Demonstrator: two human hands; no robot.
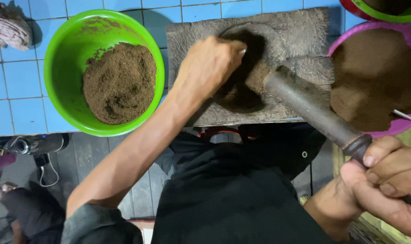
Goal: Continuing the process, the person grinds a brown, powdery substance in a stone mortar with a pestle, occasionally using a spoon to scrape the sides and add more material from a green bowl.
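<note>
A rough grey stone mortar slab (305,27) lies on the blue-tiled surface, with a round hollow holding dark brown powder (255,77). My left hand (210,65) reaches into the hollow, fingers bent down onto the powder at its rim. My right hand (386,180), at the lower right, grips the dark handle end of a long grey pestle (311,106). The pestle's far tip rests in the hollow beside the powder.
A green bowl (67,40) with coarse brown powder stands left of the slab. A purple bowl (406,34) of finer brown powder sits at the right, with a red and green bowl (386,13) behind it. A striped cloth (6,27) lies far left.
</note>
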